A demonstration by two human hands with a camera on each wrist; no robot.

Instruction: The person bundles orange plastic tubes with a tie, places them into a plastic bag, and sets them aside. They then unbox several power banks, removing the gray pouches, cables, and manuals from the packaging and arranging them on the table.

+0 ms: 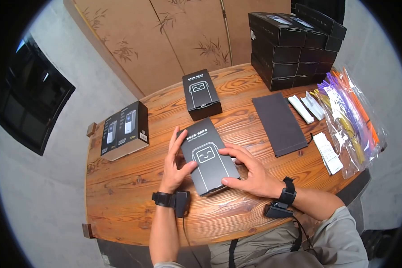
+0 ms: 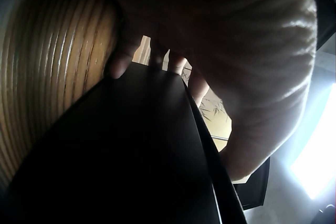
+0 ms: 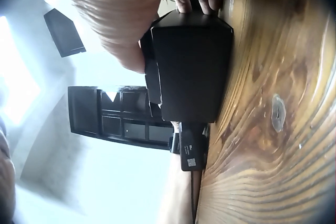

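Note:
A black box (image 1: 212, 174) with a smiling-face device drawn on its lid lies on the wooden table, between both hands. My left hand (image 1: 173, 163) holds its left side, thumb on the top edge and fingers spread along the side. At the right side, my right hand (image 1: 253, 175) grips it, thumb by the near right corner and fingers farther up the edge. The right wrist view shows the end of the box (image 3: 194, 69), with a lid edge (image 3: 153, 85) standing slightly off the body. Dark box walls (image 2: 131, 145) fill much of the left wrist view.
Just beyond stands a similar black box (image 1: 202, 91); another box (image 1: 125, 129) with printed devices is at left. Right of centre lie a dark pouch (image 1: 280, 124), white packets (image 1: 301, 110), paper slips (image 1: 327, 154) and a plastic bag of colourful sticks (image 1: 350, 120). Black boxes (image 1: 291, 56) are stacked behind.

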